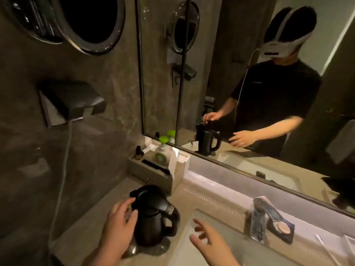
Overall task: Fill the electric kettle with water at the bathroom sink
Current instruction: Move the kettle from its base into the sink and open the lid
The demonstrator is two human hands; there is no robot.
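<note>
dim stone counter (92, 223) beneath a wide mirror (249, 93) carries the black kettle (153, 217) on its base just left of the sink (217, 233), left hand (119, 221) spread with fingertips touching the lid's left side, right hand (209, 239) spread and empty above the basin, near the handle.

Count: 1 black kettle (151, 214) on 1 base (146, 248), left hand (120, 223) on its lid side. 1 faucet (269, 217) beyond the spread right hand (209, 240). 2 hands total. Behind the grip: 1 tray (149, 174), 1 green-capped bottle (162, 150), 1 small dark bottle (138, 151), 1 mirror (249, 73).
</note>
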